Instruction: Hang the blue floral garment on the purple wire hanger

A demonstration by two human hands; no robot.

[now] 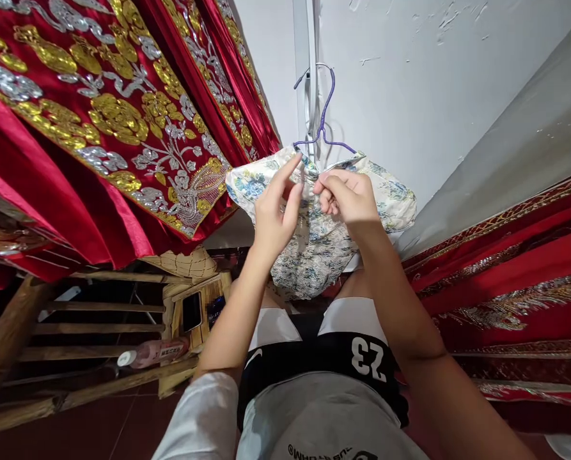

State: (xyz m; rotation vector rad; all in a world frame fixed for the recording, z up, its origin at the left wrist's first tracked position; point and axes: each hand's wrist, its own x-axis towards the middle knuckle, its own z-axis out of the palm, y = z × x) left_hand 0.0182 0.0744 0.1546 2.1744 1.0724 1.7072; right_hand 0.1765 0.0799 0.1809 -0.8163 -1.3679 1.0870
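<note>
A white shirt with a blue, green and yellow floral print hangs in front of me on a purple hanger. My left hand is at the left of its neckline, thumb and forefinger apart, with nothing visible between them. Just right of the neckline, the thumb and forefinger of my right hand are pinched together at the shirt's front. Whatever lies in that pinch is too small to make out. Both hands partly cover the collar and front opening. The shirt's lower part hangs down between my knees.
A metal rail on the white wall bears the hanger. Red embroidered cloth hangs at left, more red garments at right. A bamboo rack at lower left carries a pink bottle and a phone.
</note>
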